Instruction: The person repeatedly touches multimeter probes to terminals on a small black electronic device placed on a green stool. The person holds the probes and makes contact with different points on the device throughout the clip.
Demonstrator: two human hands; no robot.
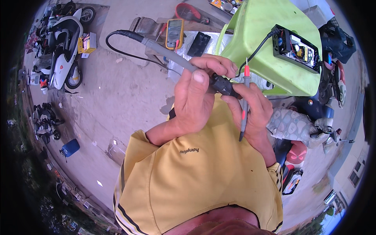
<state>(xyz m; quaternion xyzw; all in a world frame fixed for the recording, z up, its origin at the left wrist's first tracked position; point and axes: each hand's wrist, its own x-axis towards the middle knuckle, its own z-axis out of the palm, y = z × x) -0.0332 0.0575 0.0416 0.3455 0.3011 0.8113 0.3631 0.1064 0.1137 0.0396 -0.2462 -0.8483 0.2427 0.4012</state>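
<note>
The left hand (194, 92) pinches a smooth grey test probe (170, 53); the right hand (255, 105) grips a chunky black connector (224, 85) and slim metal-tipped probe (246, 79).

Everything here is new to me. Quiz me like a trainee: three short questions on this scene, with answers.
1. Which hand holds the red-collared test probe?
2. True or false: the yellow multimeter lies on the green plastic chair.
3. What rests on the chair?
A) a motorcycle helmet
B) an opened black electronics unit
C) a cardboard box

Key:
1. The right hand.
2. False; it lies apart, to the left of the chair in the picture.
3. B
</note>
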